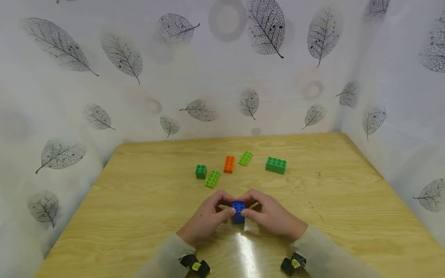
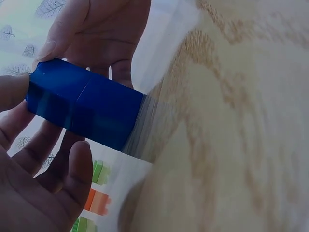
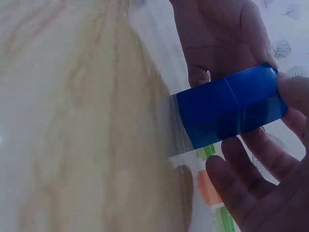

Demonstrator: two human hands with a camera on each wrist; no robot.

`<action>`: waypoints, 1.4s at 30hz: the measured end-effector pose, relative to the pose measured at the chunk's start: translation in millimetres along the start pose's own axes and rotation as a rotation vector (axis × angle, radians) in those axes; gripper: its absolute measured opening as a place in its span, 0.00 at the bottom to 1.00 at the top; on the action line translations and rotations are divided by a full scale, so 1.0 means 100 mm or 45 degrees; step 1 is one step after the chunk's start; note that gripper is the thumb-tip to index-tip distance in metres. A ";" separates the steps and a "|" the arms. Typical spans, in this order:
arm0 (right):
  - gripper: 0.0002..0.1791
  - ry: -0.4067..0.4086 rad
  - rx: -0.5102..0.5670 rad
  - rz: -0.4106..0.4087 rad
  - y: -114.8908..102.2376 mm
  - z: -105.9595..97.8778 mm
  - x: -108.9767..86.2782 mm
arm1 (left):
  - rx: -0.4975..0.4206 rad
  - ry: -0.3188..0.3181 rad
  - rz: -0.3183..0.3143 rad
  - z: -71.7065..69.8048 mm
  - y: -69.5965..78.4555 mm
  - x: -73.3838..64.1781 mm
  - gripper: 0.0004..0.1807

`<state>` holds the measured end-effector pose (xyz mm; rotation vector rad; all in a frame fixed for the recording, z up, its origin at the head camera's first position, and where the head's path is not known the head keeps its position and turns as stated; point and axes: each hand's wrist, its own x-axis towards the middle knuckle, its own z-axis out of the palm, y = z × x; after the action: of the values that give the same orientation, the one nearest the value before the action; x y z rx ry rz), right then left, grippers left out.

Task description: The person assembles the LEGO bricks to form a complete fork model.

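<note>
Two hands: your left hand (image 1: 208, 217) and right hand (image 1: 270, 215) pinch the blue stack (image 1: 238, 217) from opposite sides, thumbs nearest you.
Blue stack: upright on the table (image 1: 139, 216), between your hands; seam visible midway.
Grip reason: fingertips sit at the upper block (image 2: 55, 89), probably to keep it square over the lower block (image 2: 107, 111) while the table bears the load.
Green block (image 1: 201, 172): beyond your left hand, first lime plate (image 1: 212, 178) just beside it.
Orange plate (image 1: 229, 164): studs up, near the second lime plate (image 1: 245, 158).
Long green block (image 1: 276, 165): at right, apart from the rest.
Placement reason: loose pieces lie beyond your hands, presumably leaving working room yet within reach.
Backdrop: leaf-print cloth (image 1: 222, 69).
</note>
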<state>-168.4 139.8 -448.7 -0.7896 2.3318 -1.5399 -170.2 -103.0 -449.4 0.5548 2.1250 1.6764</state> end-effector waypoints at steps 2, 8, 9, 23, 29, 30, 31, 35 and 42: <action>0.16 -0.006 0.014 0.005 0.00 -0.01 0.00 | -0.016 -0.022 -0.001 0.00 0.00 0.00 0.12; 0.17 0.042 0.026 0.033 0.05 0.00 -0.05 | 0.048 -0.007 0.061 0.07 -0.03 0.03 0.13; 0.17 0.058 0.020 0.038 0.06 0.00 -0.06 | 0.071 0.015 0.067 0.08 -0.03 0.03 0.13; 0.11 0.124 -0.129 0.053 0.11 0.00 -0.11 | 0.298 0.077 0.094 0.23 0.10 0.01 0.26; 0.11 0.086 -0.168 0.032 0.15 -0.02 -0.08 | 0.398 0.131 -0.002 0.21 0.19 0.02 0.24; 0.11 0.072 -0.178 0.035 0.16 -0.02 -0.07 | 0.421 0.144 -0.034 0.20 0.21 0.02 0.24; 0.12 0.056 -0.185 0.039 0.17 -0.02 -0.06 | 0.454 0.160 -0.061 0.17 0.22 0.01 0.24; 0.12 0.004 -0.212 0.055 0.20 -0.02 -0.04 | 0.610 0.212 -0.134 0.02 0.25 -0.02 0.25; 0.11 -0.032 -0.216 0.047 0.19 -0.05 -0.05 | 0.831 0.334 -0.169 -0.33 0.22 -0.18 0.27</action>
<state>-173.0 152.2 -464.6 -0.7939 2.4683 -1.3230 -169.8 -135.0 -419.7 0.3626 2.8382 1.0015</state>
